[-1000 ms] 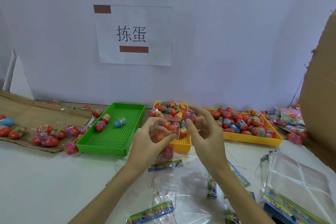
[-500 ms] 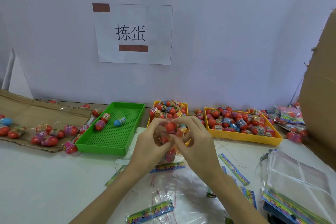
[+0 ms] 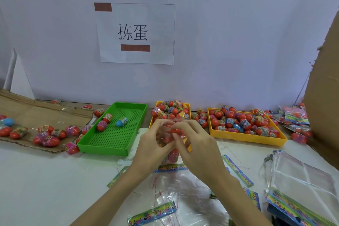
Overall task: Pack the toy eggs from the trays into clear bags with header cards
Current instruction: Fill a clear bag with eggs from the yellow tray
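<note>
- Both hands meet in front of the middle yellow tray (image 3: 189, 105), holding a clear bag (image 3: 171, 154) that has toy eggs inside it and hangs upright, its header card (image 3: 170, 168) at the bottom near the bench (image 3: 45, 180).
- The left hand (image 3: 152, 145) has its grip clamped on the bag's left side, thumb towards the centre.
- The right hand (image 3: 194, 145) pinches the bag's top edge, fingers curled over it.
- The green tray (image 3: 113, 130) to the left holds three eggs.
- The right yellow tray (image 3: 245, 138) is heaped with eggs.
- Empty bags (image 3: 302, 185) are stacked at the right, others lie flat beneath the forearms.
- Loose eggs lie on cardboard (image 3: 36, 115) at the far left.
</note>
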